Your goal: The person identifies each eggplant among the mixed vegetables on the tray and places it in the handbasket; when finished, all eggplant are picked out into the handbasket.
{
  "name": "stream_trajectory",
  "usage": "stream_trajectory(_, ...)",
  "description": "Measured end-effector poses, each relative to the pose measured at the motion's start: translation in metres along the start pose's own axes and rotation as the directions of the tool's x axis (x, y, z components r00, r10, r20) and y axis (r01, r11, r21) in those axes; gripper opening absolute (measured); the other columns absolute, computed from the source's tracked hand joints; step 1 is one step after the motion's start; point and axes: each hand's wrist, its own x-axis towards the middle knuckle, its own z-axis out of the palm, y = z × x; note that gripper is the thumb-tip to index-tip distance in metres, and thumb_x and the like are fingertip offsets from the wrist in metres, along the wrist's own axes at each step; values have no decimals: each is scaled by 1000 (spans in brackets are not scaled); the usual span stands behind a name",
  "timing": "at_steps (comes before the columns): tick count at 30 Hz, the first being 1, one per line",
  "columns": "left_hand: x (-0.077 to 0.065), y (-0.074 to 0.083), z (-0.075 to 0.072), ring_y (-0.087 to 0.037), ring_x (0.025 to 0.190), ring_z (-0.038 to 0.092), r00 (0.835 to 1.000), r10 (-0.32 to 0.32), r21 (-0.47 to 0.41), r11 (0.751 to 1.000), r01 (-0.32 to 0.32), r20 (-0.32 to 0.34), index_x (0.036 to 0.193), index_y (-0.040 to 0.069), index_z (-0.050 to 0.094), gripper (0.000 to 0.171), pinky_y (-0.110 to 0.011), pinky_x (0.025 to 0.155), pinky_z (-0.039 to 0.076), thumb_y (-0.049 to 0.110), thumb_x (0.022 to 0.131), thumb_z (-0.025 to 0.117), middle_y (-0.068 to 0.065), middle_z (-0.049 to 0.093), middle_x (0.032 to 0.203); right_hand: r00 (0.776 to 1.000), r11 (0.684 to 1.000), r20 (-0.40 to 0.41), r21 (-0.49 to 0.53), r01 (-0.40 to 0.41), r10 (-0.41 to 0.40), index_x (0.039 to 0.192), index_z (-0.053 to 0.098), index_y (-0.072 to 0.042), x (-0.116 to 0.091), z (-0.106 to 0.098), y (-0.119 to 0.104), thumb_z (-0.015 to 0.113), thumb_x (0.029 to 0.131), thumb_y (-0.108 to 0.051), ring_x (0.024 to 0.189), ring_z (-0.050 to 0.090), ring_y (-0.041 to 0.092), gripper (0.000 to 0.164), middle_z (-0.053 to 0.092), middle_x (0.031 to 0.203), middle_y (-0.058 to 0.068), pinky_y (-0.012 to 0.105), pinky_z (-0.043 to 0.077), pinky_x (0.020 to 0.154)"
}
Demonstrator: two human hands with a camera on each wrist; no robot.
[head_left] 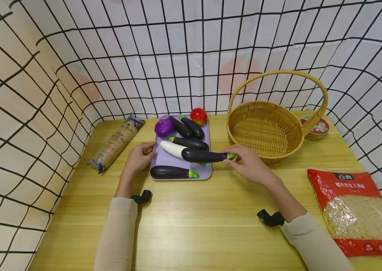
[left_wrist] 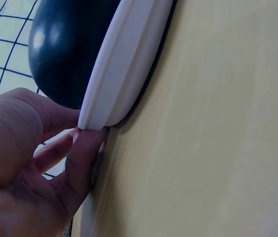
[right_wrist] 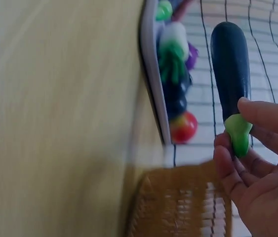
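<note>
My right hand [head_left: 250, 163] pinches a dark eggplant [head_left: 204, 155] by its green stem end, holding it above the right side of a lilac tray [head_left: 177, 162]. In the right wrist view, thumb and fingertips close around the green cap of that eggplant [right_wrist: 230, 69]. At the tray's left edge, my left hand [head_left: 139, 158] grips the rim, which the left wrist view shows between thumb and fingers. On the tray lie a white radish [head_left: 172, 148], a purple onion [head_left: 164, 128], a red fruit [head_left: 198, 116] and several more eggplants, one along the front [head_left: 170, 172].
A wicker basket [head_left: 265, 109] with a tall handle stands right of the tray. Behind its right side is a round tin [head_left: 317, 128]. A red bag of pasta [head_left: 360, 210] lies at the far right, a noodle packet [head_left: 116, 143] at the left. Wire grid panels surround the table.
</note>
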Motion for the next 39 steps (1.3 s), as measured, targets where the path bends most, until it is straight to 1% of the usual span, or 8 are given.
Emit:
stream_trajectory(5, -1, 0, 1, -33, 118, 62, 1000, 12, 8, 1000, -12, 0, 144, 14, 62, 45, -47, 95, 58, 17, 99, 67, -17, 58, 147, 999, 999, -42, -38, -31, 29, 131, 69, -12, -11, -30, 8, 68, 101, -22, 96, 60, 22, 32, 67, 127, 11, 38, 52, 83)
stream_trajectory(9, -1, -1, 1, -33, 117, 62, 1000, 16, 14, 1000, -16, -4, 144, 15, 62, 46, -47, 98, 56, 18, 98, 67, -16, 58, 148, 994, 996, -100, -72, -57, 50, 131, 69, -11, -19, -54, 16, 65, 102, -24, 102, 64, 27, 32, 66, 130, 14, 46, 53, 86)
stream_trajectory(12, -1, -1, 2, -33, 115, 63, 1000, 7, -4, 1000, -7, 2, 144, 15, 62, 46, -44, 91, 60, 18, 98, 68, -15, 57, 149, 987, 990, -144, -113, -86, 69, 132, 68, -9, -22, -70, 28, 63, 103, -24, 101, 65, 33, 33, 65, 129, 18, 51, 53, 85)
stream_trajectory(15, -1, -2, 2, -33, 113, 66, 1000, -3, -24, 1000, 3, 10, 144, 15, 62, 46, -36, 81, 62, 18, 99, 67, -15, 57, 149, 980, 981, -167, -143, -129, 105, 135, 65, -6, -23, -84, 44, 60, 105, -24, 103, 64, 39, 36, 62, 129, 23, 54, 51, 86)
stream_trajectory(18, -1, -2, 2, -31, 108, 66, 1000, -2, -21, 1000, 2, 7, 144, 15, 62, 45, -28, 74, 60, 18, 99, 67, -15, 58, 148, 972, 971, -173, -151, -183, 157, 138, 61, -3, -19, -95, 60, 57, 106, -23, 108, 61, 43, 38, 58, 133, 27, 58, 51, 89)
stream_trajectory(25, -1, -2, 1, -27, 89, 63, 1000, 6, -24, 1000, -6, -5, 143, 15, 63, 45, -26, 68, 55, 18, 98, 69, -14, 61, 143, 954, 942, -173, -190, -276, 245, 140, 56, 2, 2, -110, 86, 54, 107, -20, 112, 56, 50, 41, 51, 138, 34, 64, 47, 91)
stream_trajectory(33, -3, -1, -1, -26, 88, 65, 1000, -4, -39, 999, 4, -3, 143, 16, 63, 45, -25, 66, 55, 19, 98, 69, -14, 61, 144, 936, 914, -158, -213, -344, 315, 140, 54, 5, 29, -110, 107, 50, 106, -16, 129, 42, 54, 39, 48, 139, 35, 69, 36, 102)
stream_trajectory(39, -3, 0, 0, -28, 98, 63, 1000, -20, -54, 998, 20, 7, 143, 16, 63, 45, -25, 68, 57, 19, 99, 69, -13, 59, 147, 929, 899, -124, -236, -369, 349, 139, 52, 9, 42, -110, 122, 48, 106, -13, 127, 43, 56, 40, 48, 136, 38, 69, 38, 102)
